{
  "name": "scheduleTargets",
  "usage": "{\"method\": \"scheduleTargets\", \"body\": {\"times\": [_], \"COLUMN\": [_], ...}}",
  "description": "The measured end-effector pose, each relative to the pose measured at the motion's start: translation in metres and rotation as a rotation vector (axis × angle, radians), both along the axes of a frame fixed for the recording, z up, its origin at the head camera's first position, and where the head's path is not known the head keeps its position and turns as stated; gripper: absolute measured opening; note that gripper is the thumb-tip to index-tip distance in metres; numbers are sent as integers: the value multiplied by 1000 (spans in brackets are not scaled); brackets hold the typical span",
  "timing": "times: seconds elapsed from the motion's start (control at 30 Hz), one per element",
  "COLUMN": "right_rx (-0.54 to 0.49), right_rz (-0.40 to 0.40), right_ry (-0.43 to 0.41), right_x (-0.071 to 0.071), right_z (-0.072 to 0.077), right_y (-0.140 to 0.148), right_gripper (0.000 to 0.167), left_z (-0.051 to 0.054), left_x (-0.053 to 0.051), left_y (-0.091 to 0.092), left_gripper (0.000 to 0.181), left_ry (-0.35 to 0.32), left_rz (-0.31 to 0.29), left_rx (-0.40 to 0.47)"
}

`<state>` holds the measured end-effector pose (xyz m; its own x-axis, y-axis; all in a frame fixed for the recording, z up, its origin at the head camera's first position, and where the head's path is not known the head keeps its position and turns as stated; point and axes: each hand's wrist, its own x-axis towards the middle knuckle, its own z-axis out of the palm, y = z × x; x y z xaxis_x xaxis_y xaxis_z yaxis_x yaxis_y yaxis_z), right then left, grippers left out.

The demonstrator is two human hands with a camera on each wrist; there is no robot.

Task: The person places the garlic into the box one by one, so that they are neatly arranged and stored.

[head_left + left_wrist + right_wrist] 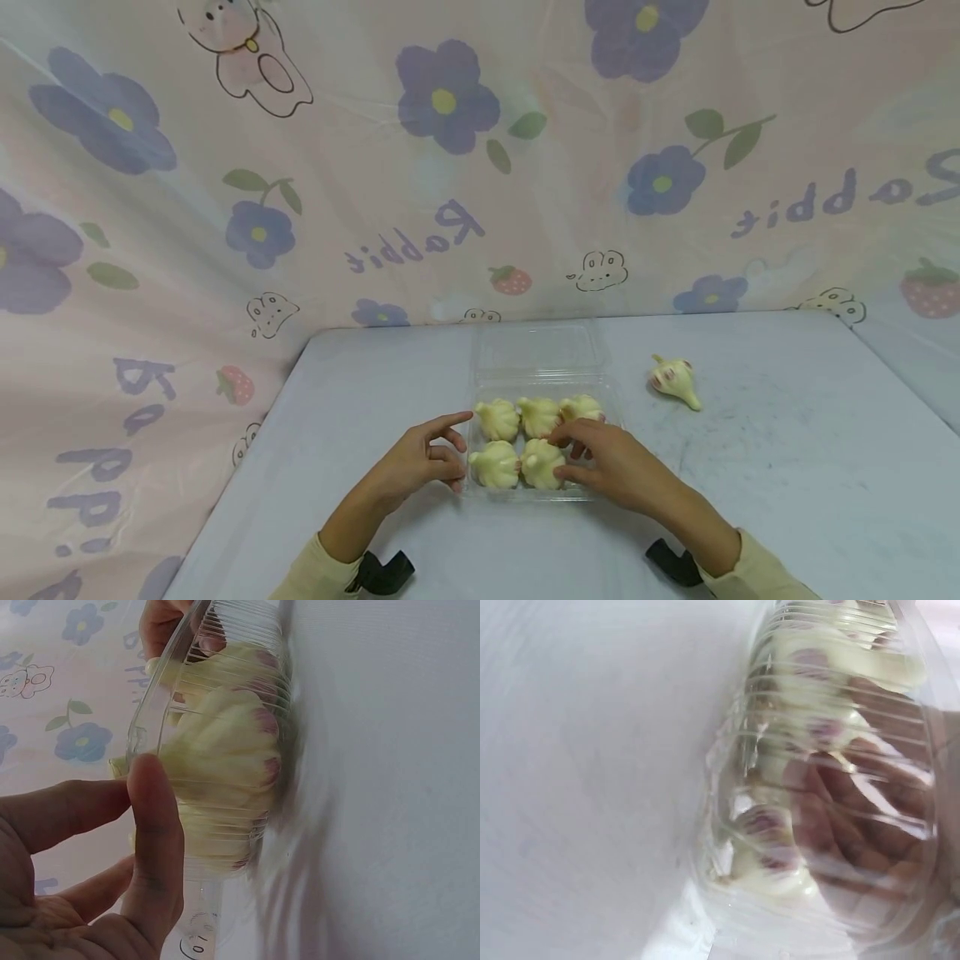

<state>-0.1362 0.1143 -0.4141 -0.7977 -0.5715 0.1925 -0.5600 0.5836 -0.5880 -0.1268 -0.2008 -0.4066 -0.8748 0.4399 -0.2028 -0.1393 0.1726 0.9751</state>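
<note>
Above white tabletop (795,442), hands (426,457) angle inward, right (618,465) curled at a garlic bulb (541,464).

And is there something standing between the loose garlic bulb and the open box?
Nothing visible stands between the loose garlic bulb and the back right of the open box; the right hand, though, covers its front right part in the head view.

a white desk (795,400), faintly smudged to the right, is backed and flanked at left by a pale pink sheet (337,167) printed with purple-blue flowers (447,97), green leaves (528,126), strawberries (512,282), outlined animal figures (602,273) and mirror-reversed "rabbit" lettering (411,247).
</note>
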Motion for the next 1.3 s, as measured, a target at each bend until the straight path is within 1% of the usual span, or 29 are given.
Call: {"method": "scheduleTargets", "body": {"times": [0.17, 0.53, 0.77, 0.97, 1.17, 1.3], "right_rx": [12, 1, -35, -48, -53, -40], "right_rz": [8, 30, 21, -20, -87, -142], "right_ry": [3, -13, -29, 14, 79, 90], "right_x": [0, -1, -3, -7, -14, -20], "right_z": [1, 5, 11, 18, 23, 28], "right_y": [1, 6, 14, 26, 43, 58], "right_gripper": [33, 33, 37, 36, 35, 36], "left_z": [0, -2, -2, -1, -1, -1], "left_x": [0, -1, -1, 0, 1, 1], "left_y": [0, -1, 0, 0, -1, -1], "left_gripper": [75, 74, 75, 75, 75, 75], "left_ry": [4, 10, 1, 1, 0, -1], "left_rz": [-6, -7, -5, -3, 1, 4], "left_rx": [-2, 1, 3, 5, 2, -1]}}
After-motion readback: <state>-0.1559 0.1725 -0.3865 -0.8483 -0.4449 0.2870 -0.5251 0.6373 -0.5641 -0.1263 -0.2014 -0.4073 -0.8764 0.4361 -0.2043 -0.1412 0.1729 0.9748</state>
